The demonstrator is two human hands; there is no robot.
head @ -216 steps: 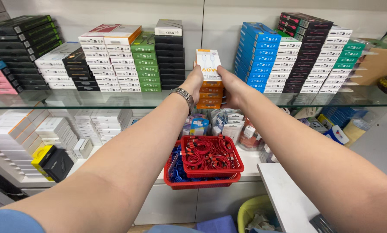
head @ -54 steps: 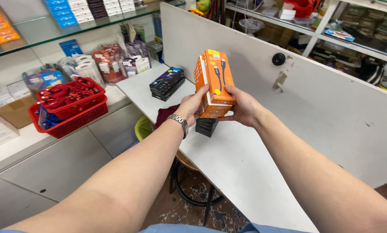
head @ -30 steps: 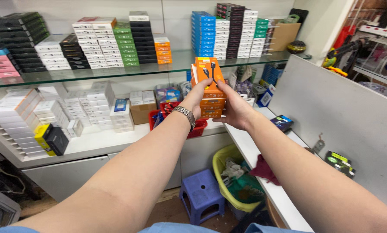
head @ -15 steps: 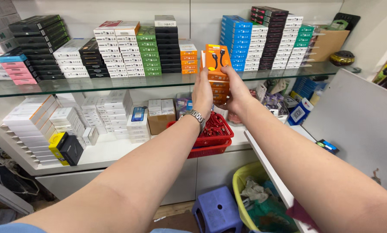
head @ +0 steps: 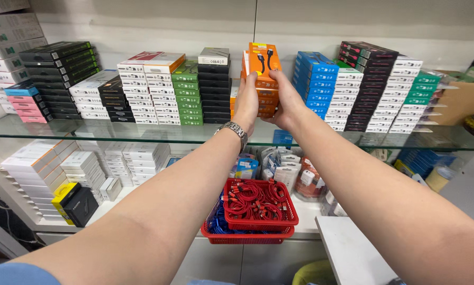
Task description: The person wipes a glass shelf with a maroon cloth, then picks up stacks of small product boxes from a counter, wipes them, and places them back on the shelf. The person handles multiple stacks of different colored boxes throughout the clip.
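Two hands (head: 246, 103) (head: 291, 100) grip stacked orange boxes (head: 262, 79).

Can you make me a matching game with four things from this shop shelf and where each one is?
Things:
1. orange boxes
2. red basket
3. pink boxes
4. watch

Places:
A. far left end of the glass shelf
B. on the left wrist
C. between the left hand and the right hand
D. below the glass shelf, full of red cables

Pairs: 1-C, 2-D, 3-A, 4-B
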